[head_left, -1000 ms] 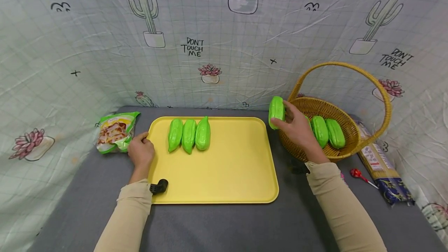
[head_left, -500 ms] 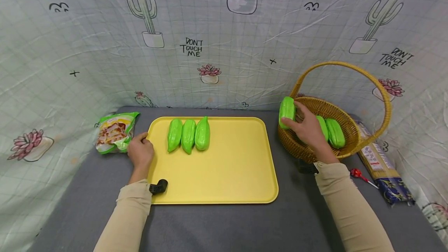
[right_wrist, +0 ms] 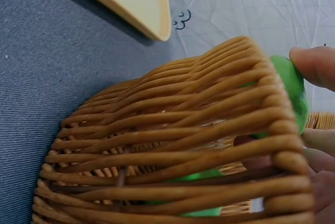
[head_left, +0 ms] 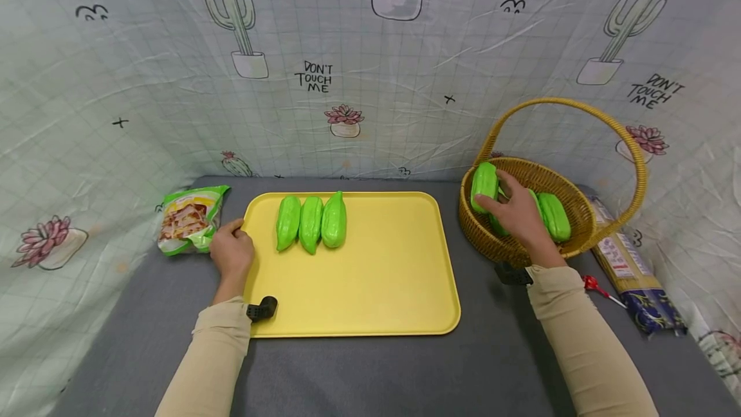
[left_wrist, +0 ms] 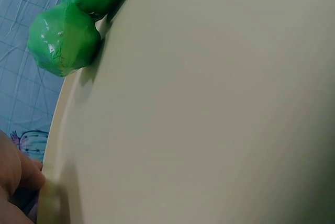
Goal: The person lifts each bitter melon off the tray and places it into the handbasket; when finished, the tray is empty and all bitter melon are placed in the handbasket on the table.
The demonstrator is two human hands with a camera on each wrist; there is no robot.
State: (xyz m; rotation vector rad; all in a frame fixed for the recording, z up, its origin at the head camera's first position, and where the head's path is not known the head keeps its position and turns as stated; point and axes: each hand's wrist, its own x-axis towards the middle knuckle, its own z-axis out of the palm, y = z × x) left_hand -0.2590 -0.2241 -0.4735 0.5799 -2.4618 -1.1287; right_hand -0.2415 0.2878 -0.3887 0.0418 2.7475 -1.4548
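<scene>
Three glossy green gourd-like fruits (head_left: pixel 310 224) lie side by side at the back left of a yellow tray (head_left: pixel 370 275). My left hand (head_left: pixel 233 251) holds the tray's left rim with curled fingers; in the left wrist view a fingertip (left_wrist: pixel 35 178) touches that rim. My right hand (head_left: pixel 520 212) grips a green ribbed gourd-like fruit (head_left: pixel 484 186) between thumb and fingers, inside the left part of a wicker basket (head_left: pixel 544 176). More green fruits (head_left: pixel 554 217) lie in the basket, partly hidden by the hand. The right wrist view shows the held fruit (right_wrist: pixel 289 85) behind the basket's rim.
A green food bag (head_left: pixel 191 219) lies left of the tray. Right of the basket are a pasta packet (head_left: pixel 631 269) and a red lollipop (head_left: pixel 592 283). The tall basket handle (head_left: pixel 628 147) arches above the basket. A patterned cloth hangs behind the grey table.
My right hand has moved right and slightly down with the green gourd-like fruit, from beside the basket's left rim to inside it. The left hand and tray stay put.
</scene>
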